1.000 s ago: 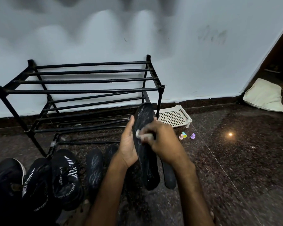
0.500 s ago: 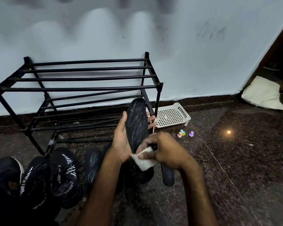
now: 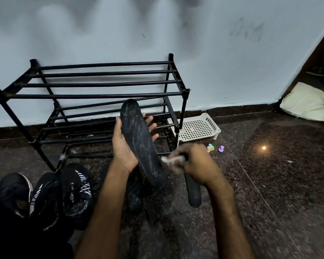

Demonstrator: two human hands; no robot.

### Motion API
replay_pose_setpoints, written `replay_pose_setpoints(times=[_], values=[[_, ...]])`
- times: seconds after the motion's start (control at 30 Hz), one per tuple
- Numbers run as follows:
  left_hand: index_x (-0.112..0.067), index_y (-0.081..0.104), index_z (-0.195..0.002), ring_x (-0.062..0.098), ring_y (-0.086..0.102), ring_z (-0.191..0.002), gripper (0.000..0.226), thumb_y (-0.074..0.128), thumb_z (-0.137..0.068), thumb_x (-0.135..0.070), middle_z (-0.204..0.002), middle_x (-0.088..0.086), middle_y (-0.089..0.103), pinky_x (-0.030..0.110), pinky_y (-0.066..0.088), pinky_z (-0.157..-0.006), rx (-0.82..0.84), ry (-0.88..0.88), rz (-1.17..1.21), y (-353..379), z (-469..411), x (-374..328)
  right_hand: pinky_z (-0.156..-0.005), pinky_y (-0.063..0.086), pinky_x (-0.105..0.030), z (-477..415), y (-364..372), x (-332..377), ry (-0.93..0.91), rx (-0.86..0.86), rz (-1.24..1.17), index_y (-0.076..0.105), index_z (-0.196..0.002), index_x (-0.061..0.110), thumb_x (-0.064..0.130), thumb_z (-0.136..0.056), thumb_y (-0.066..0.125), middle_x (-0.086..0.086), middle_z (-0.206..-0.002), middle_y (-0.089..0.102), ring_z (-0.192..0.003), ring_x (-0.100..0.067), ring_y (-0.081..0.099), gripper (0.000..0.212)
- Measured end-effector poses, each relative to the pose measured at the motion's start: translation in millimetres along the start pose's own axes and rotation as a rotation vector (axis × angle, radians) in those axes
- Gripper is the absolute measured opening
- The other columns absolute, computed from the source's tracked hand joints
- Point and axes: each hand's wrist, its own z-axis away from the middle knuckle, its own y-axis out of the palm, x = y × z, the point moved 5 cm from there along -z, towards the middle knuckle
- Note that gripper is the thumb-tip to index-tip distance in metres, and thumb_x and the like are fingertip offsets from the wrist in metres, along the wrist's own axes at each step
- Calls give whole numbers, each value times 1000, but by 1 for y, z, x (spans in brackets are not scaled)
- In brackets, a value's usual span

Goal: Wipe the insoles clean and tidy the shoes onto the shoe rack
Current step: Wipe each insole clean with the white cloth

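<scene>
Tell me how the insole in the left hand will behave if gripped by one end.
Probably light: the insole rests tilted against the open fingers of the left hand. Likely bendy, being thin and long; it may flex under the cloth the right hand pinches. Its dusty matte face looks unlikely to slip.

Right hand (image 3: 195, 161) and wipe (image 3: 166, 159) motion-blurred, floor insole (image 3: 194, 193) — top hidden behind it

A dusty black insole (image 3: 140, 144) stood tilted toe-up in front of the black shoe rack (image 3: 101, 95), a blurred white wipe (image 3: 166, 159) just beside its lower edge. A second insole (image 3: 194, 193) lay before the rack's right end, striped black shoes (image 3: 77, 191) before its left.
</scene>
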Motion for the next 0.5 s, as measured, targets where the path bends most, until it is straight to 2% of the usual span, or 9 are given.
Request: replay_pose_setpoints(times=[0.07, 0.1, 0.13, 0.17, 0.27, 0.33, 0.4, 0.5], values=[[-5, 43, -146, 30, 56, -121, 82, 31, -94, -67, -136, 17, 57, 53, 40, -106, -10, -21, -10, 2, 2, 6, -69, 43, -1, -3, -10, 16, -95, -239, -63, 75, -92, 19, 10, -82, 76, 13, -90, 68, -80, 8, 61, 13], [-6, 42, -146, 30, 57, -120, 82, 30, -94, -68, -136, 17, 57, 53, 39, -106, -12, -31, -15, 5, 3, 10, -73, 43, -1, -3, -5, 21, -117, -255, -71, 75, -95, 19, 11, -83, 75, 13, -94, 67, -85, 7, 61, 14], [-6, 42, -146, 30, 57, -120, 82, 31, -94, -68, -136, 17, 57, 53, 39, -106, -13, -39, -23, 8, 4, 13, -77, 44, -2, -2, 6, 23, -123, -189, -52, 75, -96, 18, 11, -84, 74, 11, -97, 67, -87, 4, 61, 14], [-6, 42, -146, 30, 57, -120, 81, 31, -95, -67, -136, 17, 57, 53, 41, -105, -15, -44, -31, 10, 5, 15, -77, 45, -4, -2, 22, 18, -110, -52, -9, 76, -96, 17, 11, -85, 73, 8, -98, 69, -87, 1, 62, 13], [-4, 44, -145, 31, 59, -117, 79, 31, -96, -65, -133, 19, 58, 52, 44, -100, 6, -42, -31, 12, 4, 15, -67, 50, -12, 11, 59, -7, 0, 451, 110, 79, -90, 12, 7, -80, 78, 0, -87, 75, -70, 1, 62, 11], [-4, 43, -145, 31, 59, -116, 79, 31, -96, -64, -133, 19, 58, 51, 47, -98, 29, -35, -22, 11, 5, 12, -62, 50, -15, 15, 50, -20, 71, 526, 127, 79, -87, 15, 7, -77, 80, 5, -78, 73, -64, 5, 59, 13], [-4, 43, -145, 31, 59, -115, 78, 31, -96, -64, -133, 19, 58, 51, 48, -97, 51, -40, -17, 8, 4, 11, -62, 50, -17, 10, 22, -21, 102, 391, 44, 78, -84, 17, 6, -78, 80, 10, -75, 71, -63, 6, 61, 13], [-7, 45, -145, 32, 58, -116, 76, 31, -96, -63, -136, 20, 56, 52, 46, -99, 92, -79, 0, 8, 6, 22, -66, 57, -22, 1, -24, -4, 46, -113, -131, 76, -85, 20, 5, -81, 76, 8, -81, 73, -72, -2, 68, 15]])
